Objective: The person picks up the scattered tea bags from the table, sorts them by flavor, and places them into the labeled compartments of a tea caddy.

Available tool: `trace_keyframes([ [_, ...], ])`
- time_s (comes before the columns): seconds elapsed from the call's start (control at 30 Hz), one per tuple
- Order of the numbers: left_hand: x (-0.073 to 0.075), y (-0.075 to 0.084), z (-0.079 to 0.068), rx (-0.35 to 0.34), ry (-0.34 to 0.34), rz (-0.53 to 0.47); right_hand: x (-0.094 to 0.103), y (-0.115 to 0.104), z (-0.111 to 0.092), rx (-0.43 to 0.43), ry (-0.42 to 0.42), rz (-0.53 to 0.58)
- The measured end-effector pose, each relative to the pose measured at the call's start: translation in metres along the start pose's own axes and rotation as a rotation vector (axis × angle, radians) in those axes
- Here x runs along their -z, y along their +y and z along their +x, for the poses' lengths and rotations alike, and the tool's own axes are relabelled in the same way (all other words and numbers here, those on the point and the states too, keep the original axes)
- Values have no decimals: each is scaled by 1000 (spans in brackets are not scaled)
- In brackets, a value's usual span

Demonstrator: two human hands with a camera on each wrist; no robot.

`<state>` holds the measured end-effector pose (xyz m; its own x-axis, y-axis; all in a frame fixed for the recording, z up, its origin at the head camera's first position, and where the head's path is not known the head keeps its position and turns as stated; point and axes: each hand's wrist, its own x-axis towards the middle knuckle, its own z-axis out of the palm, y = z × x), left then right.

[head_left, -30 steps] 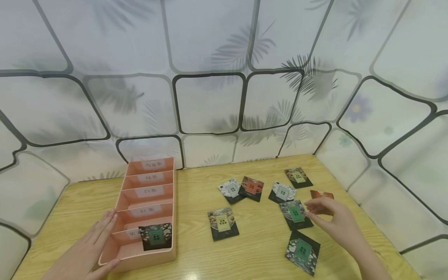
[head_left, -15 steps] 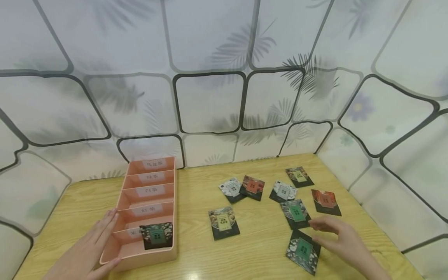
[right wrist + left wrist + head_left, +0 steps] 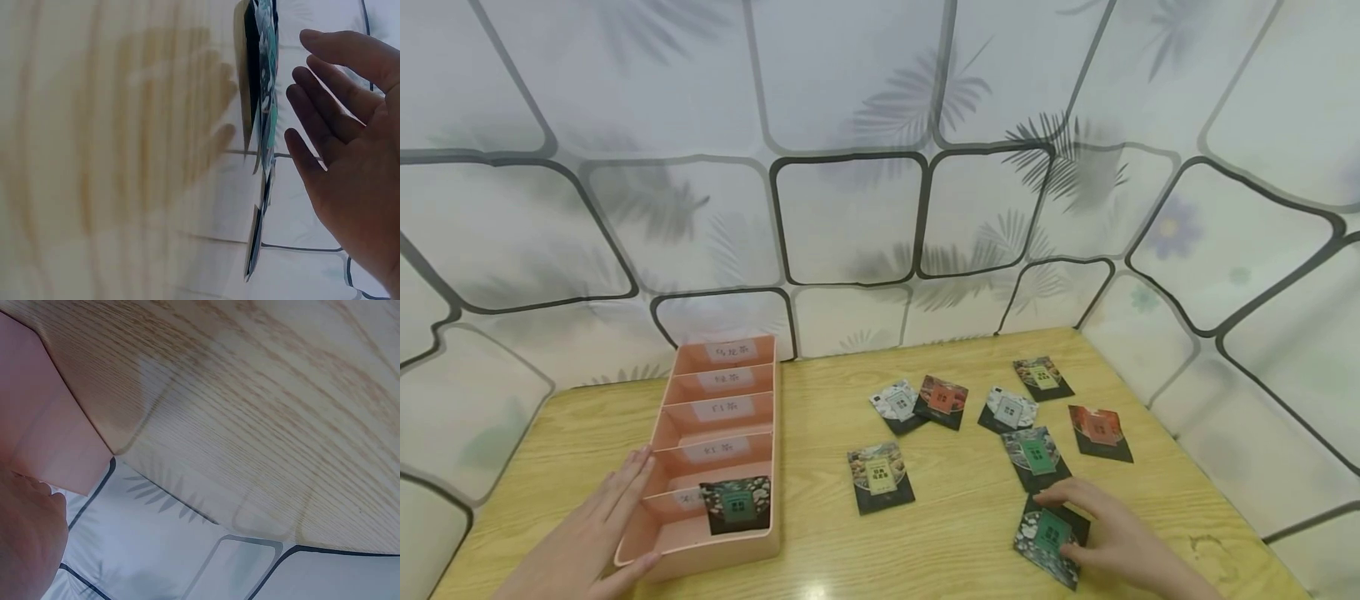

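A pink divided box (image 3: 758, 546) with labelled compartments stands at the left of the table. My left hand (image 3: 580, 529) rests along its left wall, fingers straight, thumb at the front edge. In the front compartment leans a dark tea sachet with a green label (image 3: 737, 506). My right hand (image 3: 1105, 533) hovers over another green-labelled tea sachet (image 3: 1051, 537) at the front right, thumb and fingers spread across it. In the right wrist view that hand (image 3: 356, 137) shows extended fingers with a gap between them and the sachets. A second green-labelled sachet (image 3: 1034, 460) lies just behind.
More sachets lie flat: yellow-labelled ones front centre (image 3: 880, 477) and back right (image 3: 1043, 378), a red-labelled one (image 3: 942, 402) overlapping a white one (image 3: 897, 407), another white one (image 3: 1007, 410), and a red one (image 3: 1101, 432) at right. Patterned cloth (image 3: 850, 221) walls the table's back and right.
My right hand has come down and towards me, from beside the rear green-labelled sachet to over the front one, uncovering the red sachet at right. My left hand stays on the box.
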<state>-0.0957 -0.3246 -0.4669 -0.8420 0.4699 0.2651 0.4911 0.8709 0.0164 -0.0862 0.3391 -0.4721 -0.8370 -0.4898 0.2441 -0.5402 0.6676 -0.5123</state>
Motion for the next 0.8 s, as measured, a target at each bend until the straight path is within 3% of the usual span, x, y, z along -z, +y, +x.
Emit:
trace_keyframes([
  [0.17, 0, 0, 1, -17, 18, -4, -1, -5, 3, -94, -131, 42],
  [0.27, 0, 0, 1, -16, 22, -2, -2, -7, 5, -97, -182, 69],
  [0.63, 0, 0, 0, -13, 16, -6, -10, -9, 9, -55, -243, 80],
  [0.8, 0, -1, 1, -24, 35, -5, -14, -7, 11, -18, -189, -3],
])
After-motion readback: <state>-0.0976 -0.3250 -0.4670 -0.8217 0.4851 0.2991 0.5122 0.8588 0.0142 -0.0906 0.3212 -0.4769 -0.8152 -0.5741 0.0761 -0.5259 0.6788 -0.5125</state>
